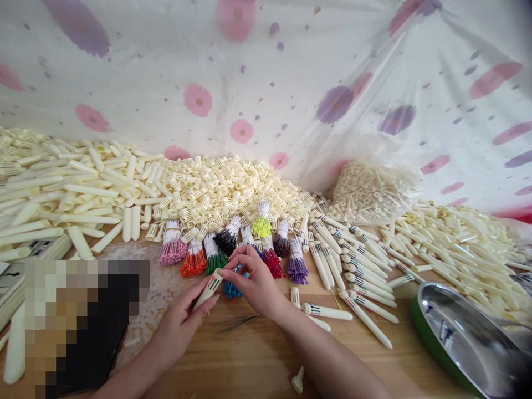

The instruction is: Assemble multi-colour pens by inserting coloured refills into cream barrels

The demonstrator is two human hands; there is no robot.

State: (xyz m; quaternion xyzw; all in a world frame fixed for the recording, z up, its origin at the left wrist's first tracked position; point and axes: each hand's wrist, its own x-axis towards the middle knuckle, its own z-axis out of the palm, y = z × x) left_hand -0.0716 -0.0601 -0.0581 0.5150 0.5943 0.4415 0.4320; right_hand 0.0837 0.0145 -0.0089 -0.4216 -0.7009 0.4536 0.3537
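A cream multicolour pen barrel (211, 286) with a slotted upper part is gripped between the thumb and fingers of my left hand (180, 318). It is tilted, its open end up and to the right. My right hand (260, 285) has thumb and forefinger pinched at that open end; whatever they may hold is too small to tell. Under my right hand a blue-tipped refill bundle (233, 289) is partly hidden. Just behind stand tied bundles of coloured refills, among them pink (172, 246), orange (193, 260), green (215, 257) and purple (297, 266).
Slotted cream pieces (220, 191) are heaped behind, plain cream tubes (83, 188) at left. Several filled pens (369, 277) lie at right, near a green-sided metal bowl (449, 332). A clear bag of small parts (374, 188) sits behind them. Thin metal tweezers (241, 322) lie below my hands.
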